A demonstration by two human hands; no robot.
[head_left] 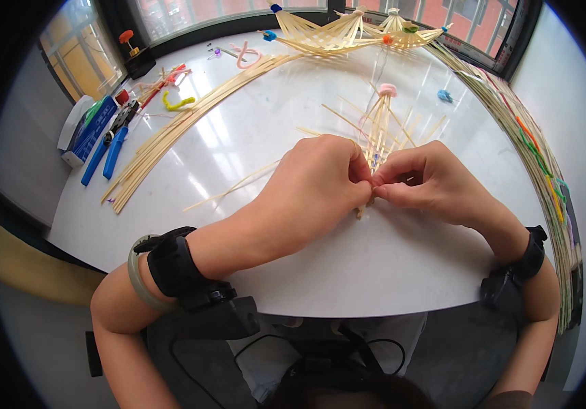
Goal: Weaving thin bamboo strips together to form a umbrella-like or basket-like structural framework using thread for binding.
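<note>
A bundle of thin bamboo strips (pixel 382 121) lies on the table in front of me, fanned and crossing, with several loose ends sticking out to the sides. A fuzzy pink tie (pixel 388 89) wraps its far end. My left hand (pixel 324 174) is closed in a pinch at the near end of the bundle. Fingertip to fingertip with it, my right hand (pixel 433 180) pinches the same spot from the other side. A small purple-blue piece (pixel 376 160) shows among the strips just beyond my fingers. What lies right between the fingertips is mostly hidden.
Long loose bamboo strips (pixel 191 116) curve across the left side. Near them lie blue-handled pliers (pixel 112 146), a blue box (pixel 92 129) and a yellow pipe cleaner (pixel 177 102). Finished-looking woven strips (pixel 327 34) stand at the back; a blue piece (pixel 445 96) lies right.
</note>
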